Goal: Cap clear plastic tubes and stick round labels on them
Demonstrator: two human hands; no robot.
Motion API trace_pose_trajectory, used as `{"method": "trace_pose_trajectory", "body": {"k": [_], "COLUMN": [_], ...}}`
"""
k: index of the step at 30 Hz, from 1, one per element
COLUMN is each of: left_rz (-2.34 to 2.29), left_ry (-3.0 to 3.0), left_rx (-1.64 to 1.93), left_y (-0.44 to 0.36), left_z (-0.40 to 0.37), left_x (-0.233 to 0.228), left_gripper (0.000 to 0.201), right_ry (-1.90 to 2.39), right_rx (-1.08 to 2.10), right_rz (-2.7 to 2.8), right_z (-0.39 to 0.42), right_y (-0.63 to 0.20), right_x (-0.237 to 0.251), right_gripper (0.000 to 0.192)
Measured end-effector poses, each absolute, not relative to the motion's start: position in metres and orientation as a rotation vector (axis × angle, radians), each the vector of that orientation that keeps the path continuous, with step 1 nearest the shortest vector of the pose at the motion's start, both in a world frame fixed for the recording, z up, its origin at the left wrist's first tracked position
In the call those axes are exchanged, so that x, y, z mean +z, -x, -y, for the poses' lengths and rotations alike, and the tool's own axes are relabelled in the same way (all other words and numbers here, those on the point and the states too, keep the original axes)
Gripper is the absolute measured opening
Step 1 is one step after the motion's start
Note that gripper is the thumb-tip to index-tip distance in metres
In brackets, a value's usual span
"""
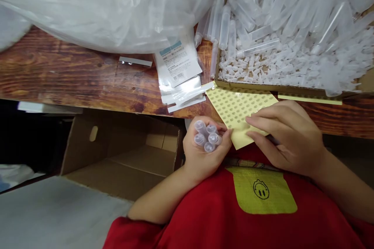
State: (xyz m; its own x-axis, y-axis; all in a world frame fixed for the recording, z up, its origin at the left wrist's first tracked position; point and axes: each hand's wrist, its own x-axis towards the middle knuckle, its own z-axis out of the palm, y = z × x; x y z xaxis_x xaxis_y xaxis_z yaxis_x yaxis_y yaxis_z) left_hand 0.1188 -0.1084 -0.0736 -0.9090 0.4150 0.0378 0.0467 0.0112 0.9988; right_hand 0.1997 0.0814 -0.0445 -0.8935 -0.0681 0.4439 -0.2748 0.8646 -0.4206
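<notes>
My left hand (201, 151) is wrapped round several clear plastic tubes (200, 139), their round ends facing up. Its fingertips touch the lower left edge of a yellow sticker sheet (230, 105) printed with rows of small dark marks. Over that sheet, my right hand (283, 136) is curled with thumb and fingertips drawn close in a pinch. Whatever is between those fingertips is too small to make out. The sheet's near part bends and overhangs the table edge, while its far edge lies by a cardboard tray (248, 85).
Loose translucent tubes (292, 11) and small white tips (263, 68) fill the tray. Left of it lie printed packets (178, 66) and a large plastic bag (102, 7) on the wooden table (58, 74). Below the edge stands an open cardboard box (122, 148).
</notes>
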Motion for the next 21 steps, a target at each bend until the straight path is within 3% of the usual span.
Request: {"method": "trace_pose_trajectory", "body": {"k": [3, 7, 14, 21], "left_rz": [-2.003, -1.963, -1.964, -2.110], "left_ry": [-0.494, -0.482, -0.542, -0.769], "left_rx": [1.985, 1.991, 1.980, 1.924], "left_y": [-0.116, -0.114, -0.114, -0.112], "left_z": [0.106, 0.103, 0.101, 0.103], "left_x": [-0.072, -0.073, -0.080, -0.087], "left_gripper": [0.028, 0.028, 0.026, 0.026], "right_ry": [-0.262, -0.272, -0.034, 0.141], "right_rx": [0.569, 0.485, 1.192, 1.196], "right_rz": [2.651, 2.729, 2.701, 2.742], "right_z": [-0.074, -0.069, -0.067, -0.067], "right_y": [-0.187, -0.181, -0.182, -0.176], "right_x": [-0.035, -0.032, -0.040, -0.039], "right_gripper": [0.005, 0.009, 0.007, 0.011]}}
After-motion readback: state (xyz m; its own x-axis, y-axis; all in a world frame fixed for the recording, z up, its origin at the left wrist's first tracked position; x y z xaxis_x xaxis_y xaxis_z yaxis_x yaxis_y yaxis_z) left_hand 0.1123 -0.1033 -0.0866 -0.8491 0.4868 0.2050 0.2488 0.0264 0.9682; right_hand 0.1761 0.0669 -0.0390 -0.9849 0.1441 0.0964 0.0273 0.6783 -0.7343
